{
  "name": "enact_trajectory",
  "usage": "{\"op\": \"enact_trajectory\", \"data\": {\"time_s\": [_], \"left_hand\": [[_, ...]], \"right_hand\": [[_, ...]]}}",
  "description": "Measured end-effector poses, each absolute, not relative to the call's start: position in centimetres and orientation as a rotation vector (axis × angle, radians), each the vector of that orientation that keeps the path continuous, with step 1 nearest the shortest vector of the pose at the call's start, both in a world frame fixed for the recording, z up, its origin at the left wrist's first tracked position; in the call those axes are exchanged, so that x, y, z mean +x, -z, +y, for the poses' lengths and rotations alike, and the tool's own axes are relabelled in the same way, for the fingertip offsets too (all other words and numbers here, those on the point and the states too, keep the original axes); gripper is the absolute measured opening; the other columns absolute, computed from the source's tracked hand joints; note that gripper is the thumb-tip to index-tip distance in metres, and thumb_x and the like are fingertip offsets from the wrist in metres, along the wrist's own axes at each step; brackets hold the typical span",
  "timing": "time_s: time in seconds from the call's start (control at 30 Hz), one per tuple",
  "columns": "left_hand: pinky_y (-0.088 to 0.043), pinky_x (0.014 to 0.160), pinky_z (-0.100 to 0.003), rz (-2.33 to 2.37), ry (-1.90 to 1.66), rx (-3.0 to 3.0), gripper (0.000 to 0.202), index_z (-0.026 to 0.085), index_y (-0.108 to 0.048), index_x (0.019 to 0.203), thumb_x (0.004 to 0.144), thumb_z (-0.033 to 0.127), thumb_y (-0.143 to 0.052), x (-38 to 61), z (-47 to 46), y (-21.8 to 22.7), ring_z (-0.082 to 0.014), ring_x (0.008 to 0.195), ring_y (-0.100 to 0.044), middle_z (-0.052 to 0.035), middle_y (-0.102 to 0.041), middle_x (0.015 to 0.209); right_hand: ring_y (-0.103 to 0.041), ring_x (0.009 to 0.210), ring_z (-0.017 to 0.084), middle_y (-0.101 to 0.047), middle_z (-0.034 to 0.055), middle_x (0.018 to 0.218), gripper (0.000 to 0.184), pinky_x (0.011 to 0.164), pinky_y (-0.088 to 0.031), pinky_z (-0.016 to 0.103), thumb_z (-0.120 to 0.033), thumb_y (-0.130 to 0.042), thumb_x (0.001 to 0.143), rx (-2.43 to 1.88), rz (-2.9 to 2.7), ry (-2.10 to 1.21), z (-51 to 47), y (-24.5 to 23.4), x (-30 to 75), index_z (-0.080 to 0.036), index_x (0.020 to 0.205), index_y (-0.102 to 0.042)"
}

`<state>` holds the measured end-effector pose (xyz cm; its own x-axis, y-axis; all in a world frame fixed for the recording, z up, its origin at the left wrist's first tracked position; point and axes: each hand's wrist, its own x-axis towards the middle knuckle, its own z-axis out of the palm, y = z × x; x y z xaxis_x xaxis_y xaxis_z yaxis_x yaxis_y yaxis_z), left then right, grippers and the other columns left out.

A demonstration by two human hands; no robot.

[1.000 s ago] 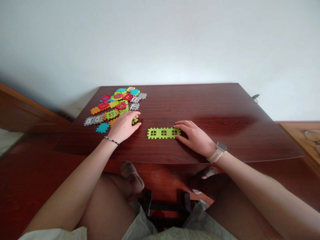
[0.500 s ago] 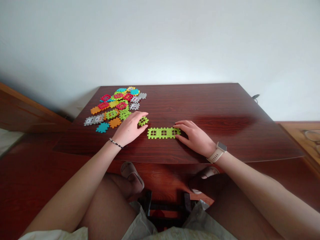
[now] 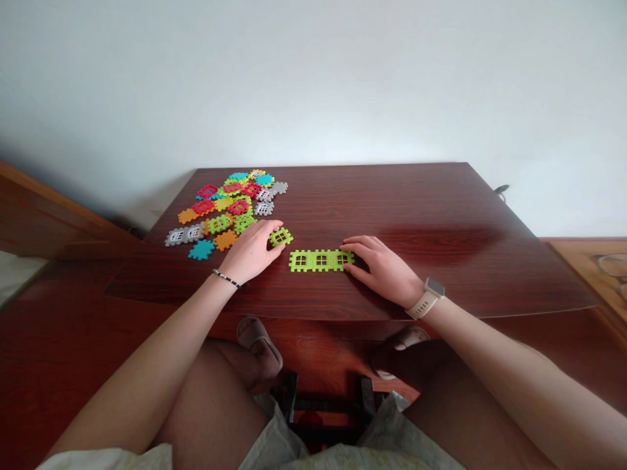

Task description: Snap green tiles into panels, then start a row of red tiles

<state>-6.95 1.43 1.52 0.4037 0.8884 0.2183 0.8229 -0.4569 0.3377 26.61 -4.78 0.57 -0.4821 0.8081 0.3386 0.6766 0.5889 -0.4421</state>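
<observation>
inspection of the bench (image 3: pixel 431 215), dark reddish wood grain with a glossy finish. my left hand (image 3: pixel 249 252) sits half curled, its fingers at the left edge of a small green window tile (image 3: pixel 281 237); the tile lies flat on the bench, and i cannot tell whether the hand is gripping it or only touching it. my right hand (image 3: pixel 381 266) is open and lies flat, palm down, its fingers resting on the right end of a green strip of three joined window tiles (image 3: pixel 318 260). the strip lies flat, running crosswise in front of me, just right of the single tile and not joined to it.

left of my left hand lies a loose pile of interlocking plastic tiles (image 3: pixel 226 209) in red, orange, yellow, green, teal and grey, some with window cut-outs. a beaded bracelet (image 3: pixel 226 279) circles my left wrist, a smartwatch with a cream strap (image 3: pixel 428 298) my right. below the bench edge, a pair of slippers (image 3: pixel 258 343) shows on the floor.
</observation>
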Motion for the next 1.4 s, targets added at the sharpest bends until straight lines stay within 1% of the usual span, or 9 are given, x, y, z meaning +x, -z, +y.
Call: {"op": "enact_trajectory", "data": {"time_s": [0.23,0.4,0.47,0.53,0.63,0.73,0.97,1.27,1.4], "left_hand": [[-0.048,0.127,-0.054,1.401,-0.499,2.524,0.049,0.021,-0.059,0.15,0.101,0.021,-0.053,-7.04,1.39,-1.51,-0.0318,0.142,-0.063,-0.0119,-0.067,0.153],[-0.04,0.134,-0.052,1.336,-0.572,2.561,0.061,0.02,-0.053,0.157,0.098,0.009,-0.042,-7.05,1.59,-1.28,-0.0268,0.154,-0.054,-0.0117,-0.057,0.164],[-0.041,0.132,-0.053,1.405,-0.622,2.555,0.055,0.02,-0.055,0.154,0.1,0.013,-0.045,-7.03,1.62,-1.29,-0.0289,0.151,-0.055,-0.0134,-0.06,0.16],[-0.046,0.128,-0.055,1.491,-0.654,2.523,0.048,0.019,-0.056,0.152,0.104,0.024,-0.052,-7.04,1.61,-1.31,-0.0326,0.145,-0.058,-0.0159,-0.063,0.152],[-0.049,0.122,-0.057,1.576,-0.634,2.476,0.055,0.016,-0.055,0.151,0.103,0.041,-0.063,-7.08,1.55,-1.16,-0.0356,0.136,-0.063,-0.0184,-0.066,0.143],[-0.049,0.121,-0.057,1.59,-0.579,2.49,0.061,0.014,-0.053,0.153,0.101,0.044,-0.065,-7.06,1.53,-0.83,-0.0367,0.134,-0.062,-0.0193,-0.067,0.139],[-0.049,0.122,-0.056,1.501,-0.575,2.545,0.049,0.02,-0.056,0.149,0.101,0.028,-0.058,-6.76,1.47,-0.75,-0.0347,0.134,-0.063,-0.0157,-0.068,0.141],[-0.053,0.119,-0.051,1.392,-0.632,2.476,0.057,0.022,-0.059,0.147,0.092,0.008,-0.051,-6.38,1.34,-1.09,-0.0285,0.126,-0.069,-0.0108,-0.072,0.137],[-0.055,0.116,-0.05,1.354,-0.654,2.482,0.055,0.021,-0.061,0.144,0.092,0.007,-0.049,-6.09,1.15,-1.22,-0.0284,0.125,-0.07,-0.0109,-0.073,0.134]], "right_hand": [[-0.067,0.131,0.036,-0.072,0.014,0.139,0.032,0.118,-0.055,0.06,-0.034,-0.064,0.107,-1.181,-2.295,-0.34,-4.8,-0.62,26.58,-0.025,0.136,-0.072],[-0.066,0.132,0.036,-0.072,0.0144,0.139,0.032,0.118,-0.055,0.061,-0.034,-0.064,0.107,-1.176,-2.303,-0.345,-4.79,-0.68,26.54,-0.024,0.136,-0.072],[-0.066,0.132,0.036,-0.072,0.0141,0.139,0.032,0.118,-0.055,0.061,-0.034,-0.064,0.107,-1.176,-2.3,-0.35,-4.79,-0.73,26.52,-0.025,0.136,-0.072],[-0.067,0.132,0.036,-0.072,0.0144,0.139,0.032,0.118,-0.055,0.062,-0.033,-0.064,0.106,-1.179,-2.3,-0.35,-4.8,-0.78,26.5,-0.025,0.137,-0.072],[-0.066,0.132,0.036,-0.072,0.0146,0.14,0.032,0.118,-0.055,0.061,-0.034,-0.064,0.107,-1.185,-2.309,-0.345,-4.81,-0.82,26.47,-0.024,0.136,-0.072],[-0.066,0.132,0.036,-0.072,0.0155,0.14,0.032,0.118,-0.055,0.06,-0.033,-0.064,0.107,-1.184,-2.313,-0.339,-4.79,-0.8,26.45,-0.022,0.136,-0.072],[-0.066,0.132,0.035,-0.072,0.0143,0.139,0.032,0.118,-0.055,0.061,-0.034,-0.064,0.106,-1.175,-2.301,-0.349,-4.74,-0.77,26.47,-0.025,0.136,-0.072],[-0.066,0.132,0.036,-0.072,0.0153,0.14,0.032,0.118,-0.055,0.061,-0.033,-0.064,0.107,-1.18,-2.308,-0.341,-4.79,-0.93,26.41,-0.023,0.136,-0.072],[-0.066,0.132,0.036,-0.072,0.0146,0.14,0.032,0.118,-0.055,0.061,-0.033,-0.064,0.107,-1.18,-2.312,-0.341,-4.79,-0.89,26.41,-0.024,0.136,-0.072]]}}
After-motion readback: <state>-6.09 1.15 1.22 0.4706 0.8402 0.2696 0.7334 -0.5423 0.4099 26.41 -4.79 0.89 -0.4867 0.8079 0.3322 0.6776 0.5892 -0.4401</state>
